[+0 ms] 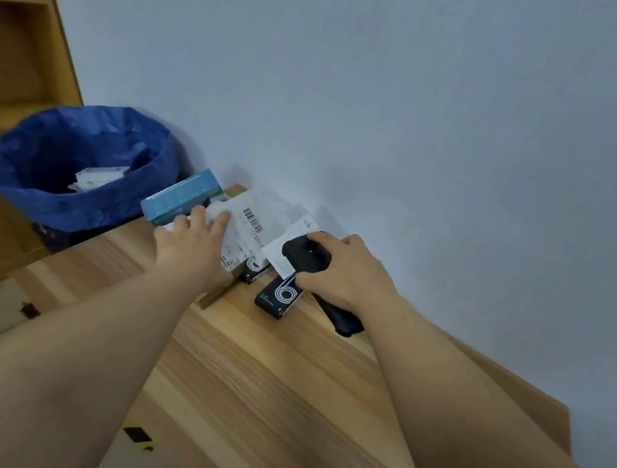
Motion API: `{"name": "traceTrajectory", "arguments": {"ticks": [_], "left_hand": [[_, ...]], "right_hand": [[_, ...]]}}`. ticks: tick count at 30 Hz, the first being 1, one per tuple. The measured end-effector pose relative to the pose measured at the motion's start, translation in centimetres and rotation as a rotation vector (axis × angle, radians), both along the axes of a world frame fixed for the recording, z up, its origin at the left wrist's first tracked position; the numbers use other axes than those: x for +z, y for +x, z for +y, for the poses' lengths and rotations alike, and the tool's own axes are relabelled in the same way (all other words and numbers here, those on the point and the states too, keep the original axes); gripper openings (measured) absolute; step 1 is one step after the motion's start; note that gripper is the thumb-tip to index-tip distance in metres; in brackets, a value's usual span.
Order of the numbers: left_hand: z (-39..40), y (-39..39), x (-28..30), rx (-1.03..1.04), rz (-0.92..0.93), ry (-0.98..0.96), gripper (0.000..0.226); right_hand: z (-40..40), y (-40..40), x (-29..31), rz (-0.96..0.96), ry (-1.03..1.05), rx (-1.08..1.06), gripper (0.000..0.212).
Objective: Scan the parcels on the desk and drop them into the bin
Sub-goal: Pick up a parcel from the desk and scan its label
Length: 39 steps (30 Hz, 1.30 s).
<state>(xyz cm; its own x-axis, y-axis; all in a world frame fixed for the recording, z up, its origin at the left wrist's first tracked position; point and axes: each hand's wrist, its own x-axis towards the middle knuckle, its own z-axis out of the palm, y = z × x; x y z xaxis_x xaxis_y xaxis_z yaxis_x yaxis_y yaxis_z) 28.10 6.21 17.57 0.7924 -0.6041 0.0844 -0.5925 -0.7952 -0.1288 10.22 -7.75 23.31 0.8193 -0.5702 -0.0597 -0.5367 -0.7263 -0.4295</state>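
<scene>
Landmark: blue-lined bin (69, 176), off the desk's (278, 380) far left end; parcels inside.
Left hand (194, 245): fingers laid on white parcel (251, 221), barcode up, just right of bin; grasp cannot be told.
Right hand (341, 270): clasps black scanner (306, 253), farther right.
Teal box (181, 196): against bin.
Black boxes (278, 295): beneath scanner.

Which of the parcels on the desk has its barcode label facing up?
The white parcel under the left hand: a barcode shows on top. The teal box and black boxes show none.
</scene>
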Motion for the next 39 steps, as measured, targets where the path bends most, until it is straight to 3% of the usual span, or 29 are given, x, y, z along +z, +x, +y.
{"name": "traceTrajectory", "arguments": {"ticks": [3,5,13,25,39], "left_hand": [[3.2,1.6,-0.4,0.262,0.238,-0.236,0.102],[3.4,1.3,-0.4,0.307,0.305,-0.339,0.097],[17.4,8.2,-0.3,0.589,0.204,-0.603,0.090],[37.4,20.4,0.5,0.830,0.005,-0.627,0.090],[38.3,43.2,0.9,0.874,-0.114,-0.669,0.091]], "right_hand": [[3.4,4.3,-0.3,-0.072,0.075,0.000,0.069],[3.8,5.3,-0.6,-0.181,0.173,-0.076,0.068],[18.2,19.9,-2.1,-0.515,0.415,-0.113,0.069],[36.4,37.6,-4.3,-0.572,0.499,0.077,0.072],[39.3,61.9,-5.9,-0.461,0.527,0.253,0.074]]}}
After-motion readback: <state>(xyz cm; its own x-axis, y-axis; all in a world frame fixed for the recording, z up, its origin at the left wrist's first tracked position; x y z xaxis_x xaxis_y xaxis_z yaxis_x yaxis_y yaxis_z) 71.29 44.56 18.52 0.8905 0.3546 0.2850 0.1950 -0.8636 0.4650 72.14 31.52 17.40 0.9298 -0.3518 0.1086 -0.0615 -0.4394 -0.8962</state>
